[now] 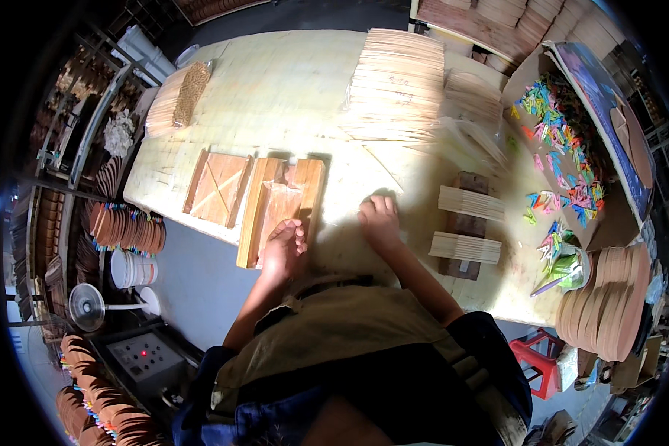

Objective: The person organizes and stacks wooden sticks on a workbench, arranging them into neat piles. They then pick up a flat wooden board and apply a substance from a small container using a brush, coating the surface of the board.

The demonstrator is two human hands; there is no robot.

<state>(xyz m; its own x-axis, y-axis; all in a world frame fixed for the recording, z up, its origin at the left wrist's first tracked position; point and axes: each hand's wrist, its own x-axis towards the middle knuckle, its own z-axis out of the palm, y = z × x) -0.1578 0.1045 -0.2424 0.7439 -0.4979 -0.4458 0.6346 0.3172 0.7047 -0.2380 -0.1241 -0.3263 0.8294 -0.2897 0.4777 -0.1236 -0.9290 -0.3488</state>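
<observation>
My left hand (pixel 281 251) is over the near end of a wooden jig (pixel 314 197) with two raised side rails. Its fingers are curled together; whatever they may pinch is too small or hidden to name. To the right of the jig, my right hand (pixel 380 221) rests on the table (pixel 290 89) with its fingers bent under, so their grip is out of sight. Left of the jig lies a flat wooden frame (pixel 217 187) with crossed thin strips. A loose thin wooden strip (pixel 383 168) lies beyond my right hand.
Two bundles of pale strips (pixel 468 203) lie across dark blocks at right. Farther back is a large stack of strips (pixel 395 89). An open box of colourful clips (pixel 561 141) stands at far right, near a cup (pixel 572 269) and stacked curved brown pieces (pixel 606 301). A red stool (pixel 535 364) stands below.
</observation>
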